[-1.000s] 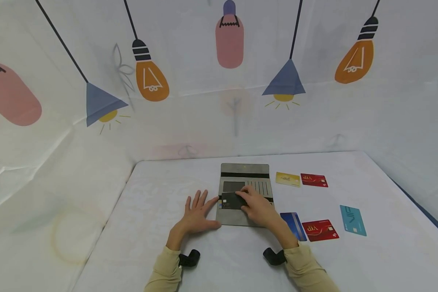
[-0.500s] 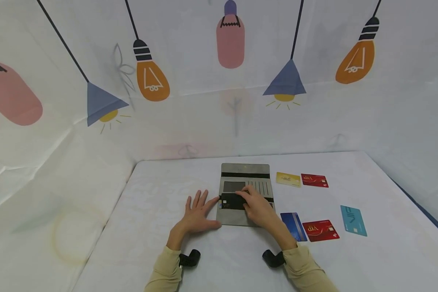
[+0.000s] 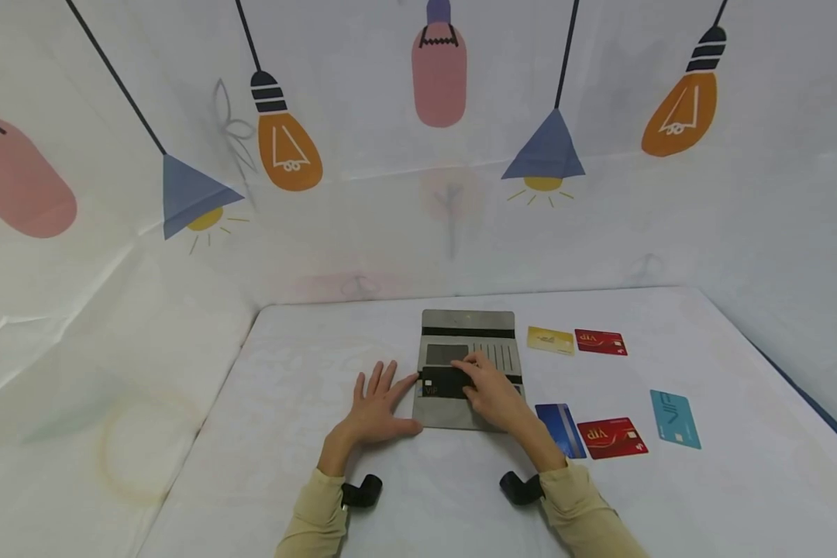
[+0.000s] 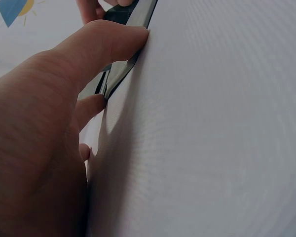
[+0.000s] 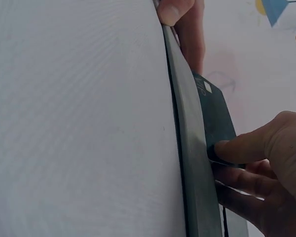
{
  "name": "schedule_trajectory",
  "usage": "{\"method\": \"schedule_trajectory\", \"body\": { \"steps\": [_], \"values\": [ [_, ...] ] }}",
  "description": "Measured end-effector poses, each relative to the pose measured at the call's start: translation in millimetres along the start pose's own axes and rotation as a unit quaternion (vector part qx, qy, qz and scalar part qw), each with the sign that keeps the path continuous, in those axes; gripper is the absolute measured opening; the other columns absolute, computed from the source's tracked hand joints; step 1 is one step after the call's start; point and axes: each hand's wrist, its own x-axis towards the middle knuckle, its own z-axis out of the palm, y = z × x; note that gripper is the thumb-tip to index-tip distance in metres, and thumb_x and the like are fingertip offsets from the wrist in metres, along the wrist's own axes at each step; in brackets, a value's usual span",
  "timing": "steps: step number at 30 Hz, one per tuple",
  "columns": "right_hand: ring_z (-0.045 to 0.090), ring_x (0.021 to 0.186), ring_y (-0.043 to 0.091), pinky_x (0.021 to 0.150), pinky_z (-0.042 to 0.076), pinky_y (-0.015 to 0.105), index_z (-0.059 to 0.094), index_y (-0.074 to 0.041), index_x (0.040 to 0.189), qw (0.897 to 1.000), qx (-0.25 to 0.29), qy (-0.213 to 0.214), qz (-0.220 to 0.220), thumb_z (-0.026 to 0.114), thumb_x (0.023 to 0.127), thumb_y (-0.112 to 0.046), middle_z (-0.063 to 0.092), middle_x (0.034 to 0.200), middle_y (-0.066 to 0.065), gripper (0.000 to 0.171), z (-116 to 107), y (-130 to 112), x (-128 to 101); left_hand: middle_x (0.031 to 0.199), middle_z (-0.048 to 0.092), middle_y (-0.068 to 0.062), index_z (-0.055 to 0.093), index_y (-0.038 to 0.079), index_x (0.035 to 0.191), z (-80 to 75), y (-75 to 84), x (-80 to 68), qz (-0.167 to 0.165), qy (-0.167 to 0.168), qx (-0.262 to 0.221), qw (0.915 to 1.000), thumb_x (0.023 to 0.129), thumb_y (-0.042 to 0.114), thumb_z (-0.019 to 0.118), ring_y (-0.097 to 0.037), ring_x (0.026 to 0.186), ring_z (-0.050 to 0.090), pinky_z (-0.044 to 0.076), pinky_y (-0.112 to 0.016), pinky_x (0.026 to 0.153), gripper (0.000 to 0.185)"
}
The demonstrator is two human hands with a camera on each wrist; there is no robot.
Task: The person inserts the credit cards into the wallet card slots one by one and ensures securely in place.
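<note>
An open grey card wallet [image 3: 466, 327] lies flat on the white table [image 3: 307, 364]. My right hand [image 3: 491, 393] pinches a black card [image 3: 441, 382] and holds it over the wallet's lower half. In the right wrist view the black card [image 5: 214, 123] lies along the wallet [image 5: 190, 163], with my fingers [image 5: 246, 148] on it. My left hand [image 3: 379, 403] lies flat on the table with spread fingers, its thumb and forefinger against the wallet's left edge. The left wrist view shows that thumb [image 4: 103, 47] pressed at the wallet's edge [image 4: 119, 74].
Several loose cards lie right of the wallet: a yellow card [image 3: 550, 340] and a red card [image 3: 601, 342] further back, a blue card [image 3: 563, 431], a second red card [image 3: 612, 438] and a teal card [image 3: 675, 419] nearer. Printed cloth walls surround the table.
My right hand has pushed the black card slightly up and further onto the wallet. The left hand has stayed in place.
</note>
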Motion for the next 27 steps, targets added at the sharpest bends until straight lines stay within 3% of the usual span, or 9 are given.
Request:
{"method": "schedule_trajectory", "body": {
  "steps": [7, 15, 21, 27],
  "values": [
    [0.056, 0.095, 0.019, 0.083, 0.052, 0.038, 0.061, -0.004, 0.133, 1.0, 0.024, -0.01, 0.013, 0.07, 0.085, 0.007, 0.053, 0.121, 0.011, 0.05, 1.7, 3.4, 1.1, 0.164, 0.014, -0.019, 0.039, 0.021, 0.153, -1.0, 0.8, -0.5, -0.003, -0.001, 0.002, 1.0, 0.082, 0.053, 0.069, -0.041, 0.151, 0.001, -0.001, -0.065, 0.116, 0.083],
    [0.049, 0.082, 0.013, 0.071, 0.047, 0.03, 0.065, -0.007, 0.127, 0.997, 0.079, 0.009, 0.026, 0.068, 0.085, 0.011, 0.054, 0.113, 0.007, 0.046, 0.9, 2.1, 1.2, 0.164, 0.013, -0.019, 0.039, 0.021, 0.153, -2.7, 1.6, -0.8, -0.003, -0.002, -0.001, 1.0, 0.083, 0.053, 0.068, -0.04, 0.151, 0.0, -0.002, -0.064, 0.116, 0.083],
    [0.049, 0.08, 0.012, 0.069, 0.046, 0.027, 0.065, -0.007, 0.125, 0.997, 0.071, 0.025, 0.003, 0.068, 0.085, 0.011, 0.054, 0.116, 0.008, 0.045, 5.6, 0.9, 1.9, 0.164, 0.012, -0.018, 0.038, 0.02, 0.153, -2.3, 0.2, -1.0, -0.002, -0.004, 0.0, 1.0, 0.083, 0.054, 0.067, -0.04, 0.152, 0.0, -0.002, -0.064, 0.116, 0.083],
    [0.048, 0.079, 0.011, 0.068, 0.045, 0.027, 0.065, -0.008, 0.126, 0.997, 0.072, 0.009, 0.006, 0.067, 0.086, 0.009, 0.052, 0.115, 0.007, 0.044, 4.6, 0.7, 1.3, 0.165, 0.011, -0.018, 0.037, 0.022, 0.154, -1.8, 1.2, -0.5, 0.0, -0.006, -0.004, 1.0, 0.083, 0.054, 0.068, -0.039, 0.152, -0.002, -0.004, -0.064, 0.116, 0.084]
  ]
}}
